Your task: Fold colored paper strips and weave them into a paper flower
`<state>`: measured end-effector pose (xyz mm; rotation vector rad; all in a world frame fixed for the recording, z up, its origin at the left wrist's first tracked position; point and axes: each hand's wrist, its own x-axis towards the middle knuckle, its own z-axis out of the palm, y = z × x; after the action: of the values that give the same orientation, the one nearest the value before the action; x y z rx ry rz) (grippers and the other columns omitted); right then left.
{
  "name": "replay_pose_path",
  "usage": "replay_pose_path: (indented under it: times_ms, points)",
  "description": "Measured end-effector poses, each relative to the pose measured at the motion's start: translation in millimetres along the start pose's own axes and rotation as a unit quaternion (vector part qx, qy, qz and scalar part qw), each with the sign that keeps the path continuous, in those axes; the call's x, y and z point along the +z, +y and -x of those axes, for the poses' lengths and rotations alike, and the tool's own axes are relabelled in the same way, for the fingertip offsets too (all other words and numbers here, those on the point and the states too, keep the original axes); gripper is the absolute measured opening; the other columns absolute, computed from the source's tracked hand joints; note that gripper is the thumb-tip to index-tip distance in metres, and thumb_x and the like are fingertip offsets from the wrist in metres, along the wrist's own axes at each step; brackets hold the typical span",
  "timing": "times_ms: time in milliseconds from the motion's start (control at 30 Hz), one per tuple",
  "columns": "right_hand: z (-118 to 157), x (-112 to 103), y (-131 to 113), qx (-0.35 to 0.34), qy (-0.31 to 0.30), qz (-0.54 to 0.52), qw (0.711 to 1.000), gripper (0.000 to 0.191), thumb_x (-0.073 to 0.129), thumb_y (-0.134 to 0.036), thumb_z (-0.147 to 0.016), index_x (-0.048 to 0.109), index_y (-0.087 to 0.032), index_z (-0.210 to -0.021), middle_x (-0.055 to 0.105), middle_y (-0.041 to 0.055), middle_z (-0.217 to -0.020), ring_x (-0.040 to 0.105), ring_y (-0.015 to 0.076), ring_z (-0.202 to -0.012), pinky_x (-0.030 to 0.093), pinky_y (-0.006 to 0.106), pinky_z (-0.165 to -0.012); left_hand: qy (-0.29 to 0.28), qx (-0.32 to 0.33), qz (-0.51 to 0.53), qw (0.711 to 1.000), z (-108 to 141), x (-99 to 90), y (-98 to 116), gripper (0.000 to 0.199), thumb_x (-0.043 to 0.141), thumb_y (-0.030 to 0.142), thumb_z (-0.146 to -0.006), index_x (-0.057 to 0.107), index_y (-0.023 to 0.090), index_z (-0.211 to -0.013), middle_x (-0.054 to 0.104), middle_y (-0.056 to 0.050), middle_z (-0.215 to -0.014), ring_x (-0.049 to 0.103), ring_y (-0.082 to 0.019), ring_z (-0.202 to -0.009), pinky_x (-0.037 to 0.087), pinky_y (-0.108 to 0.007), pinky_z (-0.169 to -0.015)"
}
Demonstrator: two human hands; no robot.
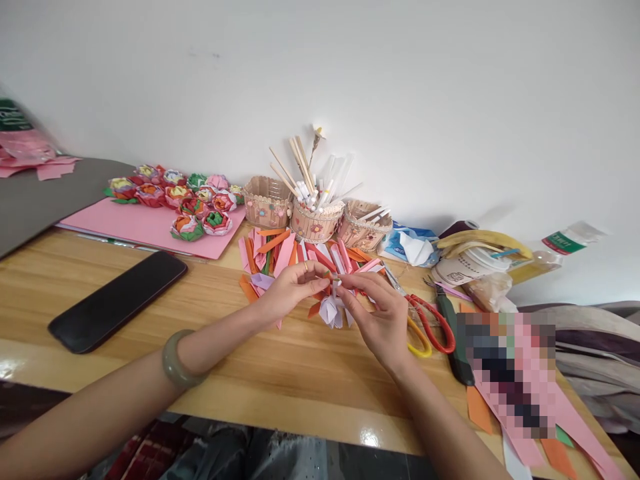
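Note:
My left hand (293, 288) and my right hand (383, 317) meet above the middle of the wooden table, thumbs and forefingers pinched together. Between their fingertips is a small white piece of folded paper (335, 287), partly covered by the fingers. Just beneath it are pale lavender folded paper pieces (331, 312); whether these join the held piece I cannot tell. Behind my hands lies a spread of folded paper strips (283, 253) in pink, orange, red, white and green. Scissors with red handles (434, 323) lie beside my right hand, next to a yellow handle loop (420, 339).
Several folded paper flowers (193, 208) sit on pink sheets (113, 223) at the left. A black oblong case (117, 301) lies nearer. Decorated baskets (316, 225) with sticks line the wall. A dark green-handled tool (454, 340), a lidded cup (467, 265) and pink paper strips (583, 420) are at right.

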<state>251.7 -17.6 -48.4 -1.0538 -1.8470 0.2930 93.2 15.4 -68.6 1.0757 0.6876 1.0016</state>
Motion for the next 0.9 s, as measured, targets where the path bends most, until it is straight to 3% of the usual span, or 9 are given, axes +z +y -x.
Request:
replay_pose_path:
  times_ms: [133, 233, 433, 600, 900]
  points:
    - [2.0, 1.8, 2.0, -0.051, 0.014, 0.042, 0.998, 0.017, 0.061, -0.013, -0.076, 0.065, -0.02, -0.092, 0.066, 0.0057, -0.085, 0.061, 0.0155, -0.077, 0.05, 0.027, -0.068, -0.015, 0.034, -0.1, 0.994, 3.2, 2.6, 3.8, 0.019, 0.065, 0.019, -0.068, 0.058, 0.015, -0.085, 0.06, -0.002, -0.084, 0.057, -0.012, -0.076, 0.046, -0.026, -0.072]
    - [2.9, 3.1, 2.2, -0.051, 0.012, 0.043, 0.998, 0.017, 0.06, -0.013, -0.077, 0.065, -0.02, -0.091, 0.067, 0.0058, -0.085, 0.062, 0.0155, -0.077, 0.051, 0.027, -0.066, 0.006, 0.083, -0.195, 0.977, 5.2, 3.4, 2.3, 0.022, 0.066, 0.02, -0.067, 0.058, 0.016, -0.087, 0.062, -0.003, -0.086, 0.058, -0.014, -0.078, 0.047, -0.027, -0.072]
    - [5.5, 7.7, 2.5, -0.043, 0.016, 0.047, 0.998, 0.015, 0.061, -0.015, -0.078, 0.065, -0.02, -0.091, 0.069, 0.0055, -0.084, 0.064, 0.0156, -0.076, 0.052, 0.028, -0.068, 0.076, 0.232, -0.343, 0.907, 7.7, 1.8, -2.7, 0.013, 0.062, 0.015, -0.071, 0.06, 0.018, -0.083, 0.064, -0.003, -0.082, 0.058, -0.015, -0.08, 0.045, -0.029, -0.075]
    - [8.0, 9.7, 1.1, -0.057, 0.023, 0.049, 0.997, 0.015, 0.06, -0.013, -0.078, 0.064, -0.02, -0.091, 0.07, 0.0056, -0.085, 0.065, 0.0159, -0.077, 0.052, 0.029, -0.072, 0.083, 0.306, -0.344, 0.884, 8.3, 1.9, -1.7, 0.009, 0.062, 0.015, -0.072, 0.062, 0.019, -0.08, 0.066, -0.004, -0.079, 0.059, -0.016, -0.079, 0.045, -0.03, -0.075]
    - [7.4, 11.3, -1.0, -0.022, 0.015, 0.027, 0.999, 0.007, 0.06, -0.017, -0.078, 0.059, -0.021, -0.083, 0.067, 0.005, -0.085, 0.063, 0.0163, -0.077, 0.051, 0.029, -0.068, 0.083, 0.302, -0.333, 0.889, 9.7, 1.9, -0.5, 0.012, 0.059, 0.014, -0.073, 0.065, 0.022, -0.081, 0.067, -0.004, -0.082, 0.059, -0.017, -0.081, 0.046, -0.032, -0.076]
